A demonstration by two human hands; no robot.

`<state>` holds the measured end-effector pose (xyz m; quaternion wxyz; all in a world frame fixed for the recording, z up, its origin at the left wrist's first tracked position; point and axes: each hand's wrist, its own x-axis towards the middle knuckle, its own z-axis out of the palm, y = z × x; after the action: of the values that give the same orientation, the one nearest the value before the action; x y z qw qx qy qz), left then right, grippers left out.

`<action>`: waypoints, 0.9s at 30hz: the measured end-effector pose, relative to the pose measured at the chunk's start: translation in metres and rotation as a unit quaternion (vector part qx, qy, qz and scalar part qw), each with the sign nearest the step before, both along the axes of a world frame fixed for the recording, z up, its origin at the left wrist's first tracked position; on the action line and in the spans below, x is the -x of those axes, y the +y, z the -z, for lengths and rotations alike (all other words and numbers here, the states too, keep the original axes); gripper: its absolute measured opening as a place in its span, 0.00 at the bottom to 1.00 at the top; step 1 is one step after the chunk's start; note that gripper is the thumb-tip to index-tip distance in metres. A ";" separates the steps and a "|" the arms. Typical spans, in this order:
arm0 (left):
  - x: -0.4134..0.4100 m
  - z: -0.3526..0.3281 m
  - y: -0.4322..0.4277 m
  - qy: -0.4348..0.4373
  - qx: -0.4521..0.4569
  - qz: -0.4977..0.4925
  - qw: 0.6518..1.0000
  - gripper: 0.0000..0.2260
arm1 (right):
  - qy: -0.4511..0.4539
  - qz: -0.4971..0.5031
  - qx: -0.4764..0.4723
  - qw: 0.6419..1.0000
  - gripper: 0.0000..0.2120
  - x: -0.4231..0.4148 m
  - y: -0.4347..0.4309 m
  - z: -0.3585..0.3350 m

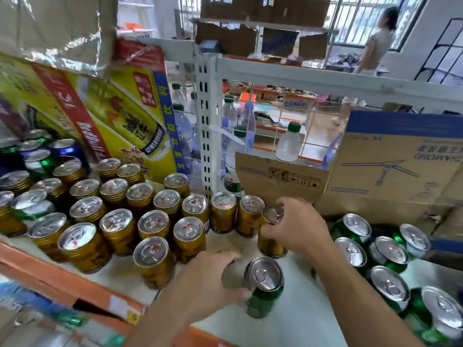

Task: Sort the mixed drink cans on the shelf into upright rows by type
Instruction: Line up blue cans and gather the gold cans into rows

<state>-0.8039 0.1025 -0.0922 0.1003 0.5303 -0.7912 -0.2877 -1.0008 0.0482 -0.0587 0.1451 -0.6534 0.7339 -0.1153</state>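
The green can point(264, 289) sits in the bare white strip of the shelf point(295, 324), toward the front, with the left hand point(213, 279) wrapped round its side: thumb across the near face, fingers curled behind. It leans a little; whether its base is flat on the shelf I can't tell. Just behind it the right hand point(298, 226) grips a gold can point(270, 242) from above, fingers hooked over the rim and thumb down the side. That can stands at the right end of the back row of gold cans point(117, 221), just beside its neighbour.

The gold cans fill the shelf's left half upright, in loose rows, the nearest ones close to the orange front edge point(50, 271). The green cans point(383, 259) cluster on the right, the front ones lying tilted. Between the two groups the white strip is the only open room, and both hands are in it.

Further left, blue cans point(62, 149) and some green ones stand below a leaning yellow carton point(117, 113). A cardboard box point(400, 166) closes the back right, and water bottles point(288, 144) stand behind the wire mesh beside the white post point(206, 121).
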 end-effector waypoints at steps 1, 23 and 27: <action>-0.009 -0.002 -0.002 -0.004 0.043 -0.026 0.999 0.26 | -0.013 -0.017 0.015 1.000 0.29 -0.005 0.003 -0.007; -0.141 -0.014 -0.001 0.316 0.101 -0.207 0.920 0.30 | -0.152 -0.280 -0.026 0.948 0.25 -0.135 -0.010 -0.057; -0.170 0.005 0.009 0.312 0.087 -0.292 0.900 0.35 | 0.067 -0.115 -0.070 0.989 0.07 -0.089 -0.055 -0.021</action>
<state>-0.6336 0.1119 -0.0967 0.4670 0.6100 -0.5510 -0.3259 -0.9116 -0.0072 -0.0375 0.1534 -0.7276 0.6686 -0.0021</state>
